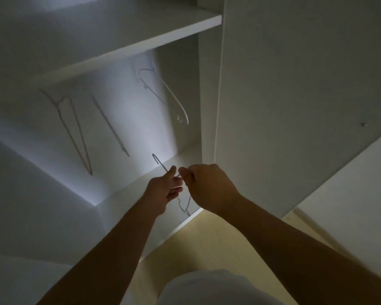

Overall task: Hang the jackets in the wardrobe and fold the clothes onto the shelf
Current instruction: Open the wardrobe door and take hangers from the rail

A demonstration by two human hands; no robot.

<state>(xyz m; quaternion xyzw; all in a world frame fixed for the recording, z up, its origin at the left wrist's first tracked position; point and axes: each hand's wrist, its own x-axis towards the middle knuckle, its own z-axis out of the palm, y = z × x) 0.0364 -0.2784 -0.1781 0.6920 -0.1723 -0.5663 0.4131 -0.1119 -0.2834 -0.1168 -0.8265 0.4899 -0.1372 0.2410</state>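
White wardrobe [273,84] panels fill most of the frame, with a shelf [128,47] running across the upper left and a pale yellow floor [207,243] seen at lower centre. At centre frame a thin wire hanger [161,165] is held over the wardrobe's lower board. The left hand [163,191] is closed loosely around its neck, thumb up beside the wire, and the fingers of the right hand [204,186] are curled and pinched on the wire just beside it. The hook is pointed toward the upper left, and part of the frame is seen below the hands.

Little of the task appears to be done. No jacket is seen on this hanger or anywhere in the wardrobe, and no folded clothes are seen on the shelf. Judged from this, a hanger is only being made ready, and the hanging and folding are all still to come.

Several more bare hangers [75,130] are seen in the dim interior at left and upper centre [176,100]. The rail they hang from is hidden behind the shelf. Faint outlines on the back panel cannot be told apart from shadows. The jackets and clothes are out of view. A pale garment [207,287] worn by the person is cut off at the bottom edge.
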